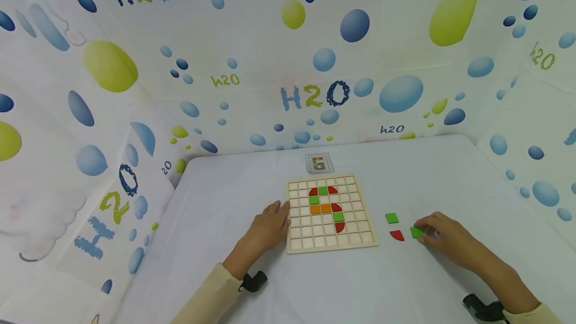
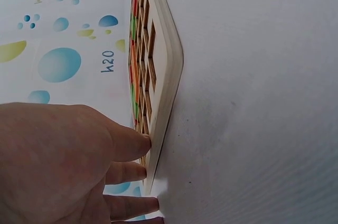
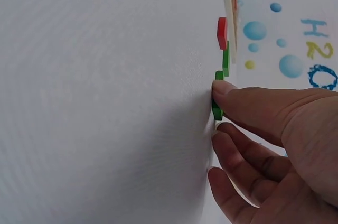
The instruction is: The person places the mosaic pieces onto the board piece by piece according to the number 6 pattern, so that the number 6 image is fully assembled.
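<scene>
My left hand (image 1: 269,226) rests against the left edge of a wooden grid board (image 1: 299,249), its fingers fairly straight and its fingertips at the frame. In the board's cells, red quarter-round, green square and orange square tiles form an S-like figure. On the right, my right hand (image 1: 443,236) pinches a green square tile (image 1: 416,232) at the tabletop. The right wrist view shows the thumb on that green tile (image 3: 217,109), with the other fingers curled below it. Beside it lie another green square tile (image 1: 392,218) and a red quarter-round tile (image 1: 397,235).
A small gridded pattern card (image 1: 319,163) with a coloured figure lies behind the board. White cloth covers the table (image 1: 225,184). A printed sheet with drops and lettering rises at the back and sides. Dark wrist cameras (image 1: 254,281) are worn on both wrists.
</scene>
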A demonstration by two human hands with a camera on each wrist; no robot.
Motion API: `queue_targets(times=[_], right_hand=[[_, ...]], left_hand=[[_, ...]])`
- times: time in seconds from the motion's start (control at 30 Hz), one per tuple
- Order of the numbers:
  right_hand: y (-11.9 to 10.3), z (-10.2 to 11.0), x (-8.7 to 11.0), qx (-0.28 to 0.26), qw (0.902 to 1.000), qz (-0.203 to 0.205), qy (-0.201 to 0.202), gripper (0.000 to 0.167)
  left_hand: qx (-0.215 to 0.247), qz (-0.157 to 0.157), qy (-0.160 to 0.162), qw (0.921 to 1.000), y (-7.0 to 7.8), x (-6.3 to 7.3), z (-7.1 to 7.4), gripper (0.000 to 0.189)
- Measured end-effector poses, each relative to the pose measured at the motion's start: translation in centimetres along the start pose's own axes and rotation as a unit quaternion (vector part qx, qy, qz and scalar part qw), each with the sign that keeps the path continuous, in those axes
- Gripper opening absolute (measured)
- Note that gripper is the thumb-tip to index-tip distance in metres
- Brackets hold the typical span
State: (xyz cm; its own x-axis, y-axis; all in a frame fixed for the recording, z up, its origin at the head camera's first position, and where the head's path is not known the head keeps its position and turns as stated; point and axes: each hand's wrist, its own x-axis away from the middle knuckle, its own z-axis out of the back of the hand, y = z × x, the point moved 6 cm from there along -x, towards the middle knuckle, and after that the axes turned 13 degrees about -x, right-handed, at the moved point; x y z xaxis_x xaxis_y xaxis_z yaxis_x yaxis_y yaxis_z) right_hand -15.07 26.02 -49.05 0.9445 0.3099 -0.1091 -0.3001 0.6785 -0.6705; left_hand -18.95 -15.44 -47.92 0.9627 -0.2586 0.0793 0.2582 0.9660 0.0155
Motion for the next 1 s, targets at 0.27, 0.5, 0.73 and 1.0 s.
queue_targets(times=[0.27, 0.5, 0.73, 1.0], right_hand=[[-0.2, -0.1, 0.0, 0.005, 0.9998, 0.019, 0.005, 0.028], [-0.5, -0.2, -0.1, -0.004, 1.0, 0.004, -0.002, 0.026], [-1.3, -0.2, -0.7, 0.002, 1.0, 0.003, -0.005, 0.028], [-3.8, -0.4, -2.6, 0.007, 0.9992, 0.039, 0.0, 0.028]], left_hand=[[-0.008, 0.0, 0.001, 1.0, -0.1, 0.0, -0.1, 0.054], [-0.01, -0.004, 0.008, 0.9999, -0.1, -0.1, -0.3, 0.054], [-0.013, -0.01, 0.012, 0.9998, -0.1, -0.2, -0.2, 0.055], [-0.013, -0.01, 0.007, 0.9998, -0.1, -0.1, -0.2, 0.055]])
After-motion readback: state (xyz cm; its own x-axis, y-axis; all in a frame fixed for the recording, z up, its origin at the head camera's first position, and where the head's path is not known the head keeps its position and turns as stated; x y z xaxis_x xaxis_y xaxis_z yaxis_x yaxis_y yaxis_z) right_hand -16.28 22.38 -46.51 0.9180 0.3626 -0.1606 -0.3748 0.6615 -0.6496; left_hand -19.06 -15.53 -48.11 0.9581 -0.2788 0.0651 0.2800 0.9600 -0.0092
